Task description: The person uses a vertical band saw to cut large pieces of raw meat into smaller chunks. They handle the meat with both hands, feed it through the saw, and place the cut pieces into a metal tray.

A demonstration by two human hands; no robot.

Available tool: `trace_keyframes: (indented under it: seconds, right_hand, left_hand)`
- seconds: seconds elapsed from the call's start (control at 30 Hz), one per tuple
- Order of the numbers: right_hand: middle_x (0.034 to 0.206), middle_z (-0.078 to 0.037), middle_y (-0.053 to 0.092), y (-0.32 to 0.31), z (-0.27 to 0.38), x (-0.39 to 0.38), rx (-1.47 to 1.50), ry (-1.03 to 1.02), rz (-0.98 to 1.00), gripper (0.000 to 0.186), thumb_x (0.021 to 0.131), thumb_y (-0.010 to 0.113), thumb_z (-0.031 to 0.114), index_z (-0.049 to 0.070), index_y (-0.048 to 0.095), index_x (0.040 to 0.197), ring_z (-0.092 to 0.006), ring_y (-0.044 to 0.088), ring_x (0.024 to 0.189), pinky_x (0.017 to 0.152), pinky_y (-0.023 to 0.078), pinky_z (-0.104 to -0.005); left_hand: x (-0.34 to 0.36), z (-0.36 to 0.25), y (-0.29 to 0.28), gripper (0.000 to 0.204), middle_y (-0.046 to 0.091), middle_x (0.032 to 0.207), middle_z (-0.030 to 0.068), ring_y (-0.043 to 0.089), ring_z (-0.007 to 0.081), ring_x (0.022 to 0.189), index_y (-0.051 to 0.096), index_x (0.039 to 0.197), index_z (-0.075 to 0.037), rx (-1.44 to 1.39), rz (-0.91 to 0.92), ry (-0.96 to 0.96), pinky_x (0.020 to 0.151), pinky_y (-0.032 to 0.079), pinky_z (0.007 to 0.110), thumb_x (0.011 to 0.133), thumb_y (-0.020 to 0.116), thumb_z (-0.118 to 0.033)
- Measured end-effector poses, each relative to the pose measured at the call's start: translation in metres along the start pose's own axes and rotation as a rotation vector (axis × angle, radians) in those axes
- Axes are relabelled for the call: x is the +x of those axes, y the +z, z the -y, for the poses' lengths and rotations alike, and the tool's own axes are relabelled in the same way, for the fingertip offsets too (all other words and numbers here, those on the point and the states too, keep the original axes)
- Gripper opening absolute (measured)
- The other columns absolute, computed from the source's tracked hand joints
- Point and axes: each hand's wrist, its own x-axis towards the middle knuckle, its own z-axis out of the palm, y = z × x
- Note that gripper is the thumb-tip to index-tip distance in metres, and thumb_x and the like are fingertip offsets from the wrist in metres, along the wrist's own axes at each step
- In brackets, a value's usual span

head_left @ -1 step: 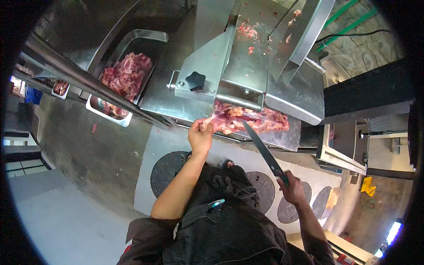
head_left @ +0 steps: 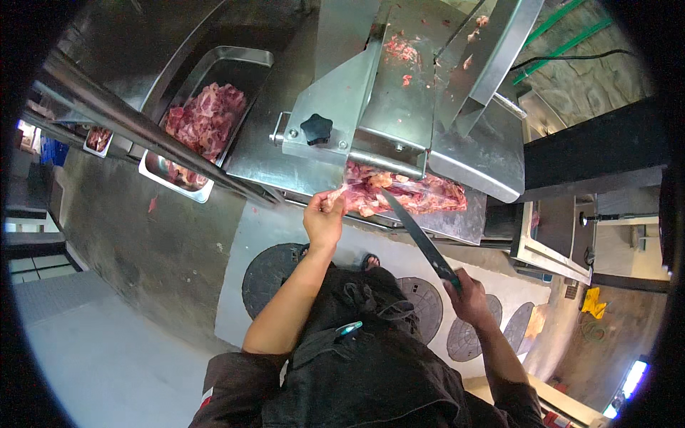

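Note:
A long slab of raw meat [head_left: 428, 196] lies along the near edge of a steel machine table. My left hand [head_left: 325, 217] pinches the left end of that meat between thumb and fingers. In my right hand [head_left: 467, 296] is the handle of a long-bladed knife [head_left: 421, 239]. Its blade slants up and to the left, and the tip is at the middle of the meat. Whether the tip cuts into it or only touches it, I cannot tell.
A steel tray [head_left: 264, 58] of meat pieces [head_left: 207, 118] stands at the left, behind a metal rail [head_left: 135, 114]. Above the meat are a steel guard with a black star knob [head_left: 316, 130] and a steel plate [head_left: 478, 164]. Round dark covers [head_left: 267, 278] lie on the floor.
The knife and my right hand have shifted slightly up and to the left, bringing the tip farther left along the meat. My left hand stays in place.

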Motion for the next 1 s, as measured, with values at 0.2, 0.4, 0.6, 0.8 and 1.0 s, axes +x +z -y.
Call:
trace_keyframes:
  seconds: [0.2, 0.4, 0.6, 0.8, 1.0]
  right_hand:
    - [0.086, -0.02, 0.065, 0.028, -0.004, 0.078, -0.113, -0.244, -0.111, 0.02, 0.096, 0.064, 0.023, 0.006, 0.055, 0.1, -0.0415, 0.066, 0.078, 0.067, 0.053, -0.05]
    - [0.083, -0.019, 0.061, 0.048, -0.03, 0.1, 0.022, -0.378, -0.152, 0.016, 0.093, 0.063, 0.017, 0.004, 0.053, 0.095, -0.0421, 0.064, 0.075, 0.063, 0.052, -0.0531]
    - [0.088, -0.021, 0.062, 0.037, -0.037, 0.093, 0.027, -0.413, -0.124, 0.016, 0.096, 0.06, 0.017, 0.003, 0.052, 0.099, -0.0445, 0.064, 0.076, 0.064, 0.052, -0.052]
    - [0.091, -0.021, 0.062, 0.03, -0.038, 0.099, -0.068, -0.436, -0.063, 0.018, 0.1, 0.056, 0.021, 0.004, 0.052, 0.1, -0.0456, 0.065, 0.077, 0.066, 0.052, -0.0538]
    - [0.093, -0.023, 0.063, 0.024, -0.029, 0.11, -0.102, -0.364, 0.057, 0.02, 0.102, 0.052, 0.024, 0.005, 0.049, 0.104, -0.0455, 0.065, 0.084, 0.071, 0.052, -0.0548]
  left_hand:
    - [-0.009, -0.005, 0.013, 0.025, 0.064, 0.107, 0.0079, 0.066, 0.0158, 0.087, 0.061, 0.113, -0.001, 0.143, -0.08, 0.068, 0.072, 0.059, 0.03, 0.091, 0.071, -0.004]
    - [-0.039, -0.018, 0.026, 0.038, 0.057, 0.122, 0.0102, 0.059, 0.0281, 0.106, 0.066, 0.111, -0.011, 1.068, -0.27, 0.825, 0.09, 0.05, 0.04, 0.074, 0.078, -0.011]
    - [-0.018, -0.002, 0.024, 0.035, 0.064, 0.108, 0.0008, 0.061, 0.0259, 0.099, 0.068, 0.101, -0.014, 1.003, 0.045, 1.103, 0.092, 0.048, 0.043, 0.069, 0.079, -0.015]
    - [-0.018, 0.001, 0.02, 0.031, 0.067, 0.092, -0.0005, 0.064, 0.0226, 0.085, 0.069, 0.091, -0.013, 0.968, 0.058, 1.079, 0.075, 0.053, 0.037, 0.064, 0.082, -0.016]
    - [-0.026, -0.014, 0.025, 0.03, 0.069, 0.092, 0.0026, 0.066, 0.0252, 0.086, 0.071, 0.089, -0.012, 0.929, 0.074, 1.038, 0.074, 0.055, 0.037, 0.061, 0.084, -0.011]
